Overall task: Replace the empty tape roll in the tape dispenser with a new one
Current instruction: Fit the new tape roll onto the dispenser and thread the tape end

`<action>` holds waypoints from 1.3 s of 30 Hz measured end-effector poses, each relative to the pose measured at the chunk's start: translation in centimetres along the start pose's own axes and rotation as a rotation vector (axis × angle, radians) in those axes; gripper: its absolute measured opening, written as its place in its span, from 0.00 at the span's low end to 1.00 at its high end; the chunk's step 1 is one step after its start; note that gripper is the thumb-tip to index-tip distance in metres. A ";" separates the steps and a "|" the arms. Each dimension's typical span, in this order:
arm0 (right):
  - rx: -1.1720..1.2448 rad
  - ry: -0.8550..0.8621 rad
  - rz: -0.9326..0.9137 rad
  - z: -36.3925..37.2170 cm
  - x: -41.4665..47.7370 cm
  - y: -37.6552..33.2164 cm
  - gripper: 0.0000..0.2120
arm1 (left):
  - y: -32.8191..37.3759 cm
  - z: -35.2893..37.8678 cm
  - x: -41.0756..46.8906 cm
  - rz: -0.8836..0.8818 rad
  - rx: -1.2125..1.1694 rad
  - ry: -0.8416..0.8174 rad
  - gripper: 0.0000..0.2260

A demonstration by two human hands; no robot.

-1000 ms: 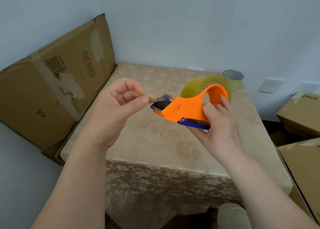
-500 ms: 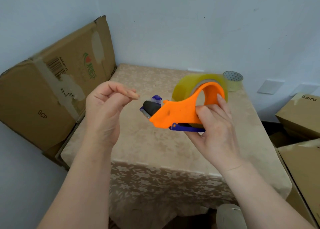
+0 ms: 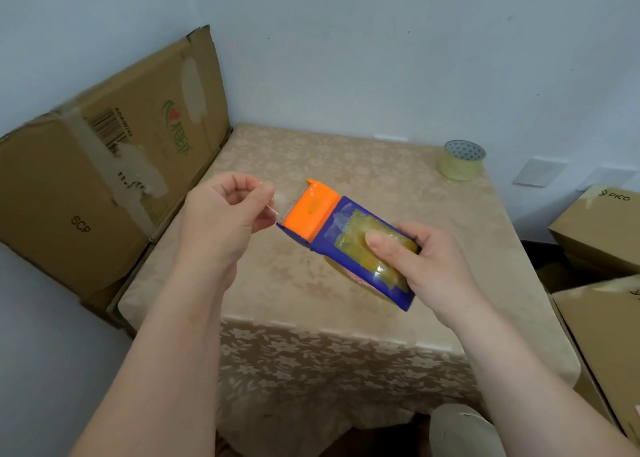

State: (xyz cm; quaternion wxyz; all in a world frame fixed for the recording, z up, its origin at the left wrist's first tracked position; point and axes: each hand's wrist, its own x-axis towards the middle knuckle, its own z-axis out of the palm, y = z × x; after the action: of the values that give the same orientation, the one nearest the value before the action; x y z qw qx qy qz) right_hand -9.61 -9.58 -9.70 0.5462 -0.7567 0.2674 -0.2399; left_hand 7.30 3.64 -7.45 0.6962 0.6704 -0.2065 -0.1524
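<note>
You hold the tape dispenser (image 3: 346, 245) in the air above the middle of the tabletop (image 3: 346, 166), touching nothing below it. Your right hand (image 3: 429, 266) is clamped around its rear, thumb pressed on the yellowish new tape roll (image 3: 372, 249) seated in the blue body, which likely keeps the roll from turning while you pull. The orange front plate (image 3: 311, 211) points toward your left hand (image 3: 225, 214), whose thumb and forefinger are pinched together on the clear tape end (image 3: 277, 204) just at the dispenser's mouth. That hold suggests you are drawing the free end through and over the cutter, so the swap looks nearly done.

The other tape roll (image 3: 462, 159) stands near the far right corner of the tabletop, well apart from your hands; whether it is the spent one you cannot tell for certain. The rest of the tabletop is bare, so you have room to pull leftward. Mind the flattened cardboard box (image 3: 104, 179) leaning along the left edge, and the stacked cartons (image 3: 602, 228) beyond the right edge. The cutter's teeth sit close to your left fingertips.
</note>
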 end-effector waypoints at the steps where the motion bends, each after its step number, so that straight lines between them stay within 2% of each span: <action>1: 0.009 -0.020 0.009 -0.1 0.0 -0.2 0.23 | -0.3 -0.1 0.2 -0.008 0.026 0.038 0.07; 6: -0.093 -0.097 -0.008 -0.8 -0.1 -0.8 0.13 | -1.0 -0.8 0.6 -0.039 0.105 0.127 0.08; 8: -0.107 -0.078 0.015 -0.8 0.0 -0.7 0.15 | -1.0 -0.7 0.4 -0.016 0.136 0.147 0.09; 13: -0.165 -0.038 0.025 -0.4 0.3 -0.4 0.29 | -0.2 0.2 -0.5 0.126 0.310 0.170 0.10; 17: -0.123 0.029 0.059 -0.6 0.5 -0.6 0.24 | 0.5 1.5 -1.6 0.289 0.489 0.171 0.07; 22: -0.148 0.127 0.047 0.2 0.4 -0.4 0.21 | 0.5 2.8 -2.6 0.500 0.676 0.087 0.04; 26: -0.195 0.179 0.097 0.7 0.7 0.2 0.22 | -0.4 2.5 -2.0 0.524 0.801 0.052 0.10; 29: -0.059 0.235 0.212 0.8 1.1 0.7 0.23 | -0.8 2.7 -2.0 0.532 0.889 0.022 0.17; 32: 0.236 0.275 0.367 0.6 1.4 1.0 0.18 | -0.7 2.7 -2.0 0.493 0.839 0.050 0.17; 35: 0.620 0.189 0.472 0.6 1.7 1.2 0.15 | -0.7 3.1 -2.1 0.166 0.549 -0.065 0.13; 37: 0.870 0.115 0.520 0.9 1.9 0.8 0.15 | -1.2 3.8 -2.3 0.005 0.527 -0.222 0.14; 39: 1.042 0.107 0.552 1.3 2.0 0.7 0.17 | -1.6 4.3 -2.6 -0.119 0.555 -0.343 0.21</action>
State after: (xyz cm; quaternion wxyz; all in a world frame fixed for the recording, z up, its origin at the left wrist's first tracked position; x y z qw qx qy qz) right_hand -7.35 -10.20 -10.57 0.8739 -0.2781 0.3282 -0.2264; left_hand 3.08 1.10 -9.23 0.4318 0.8100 -0.3147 -0.2416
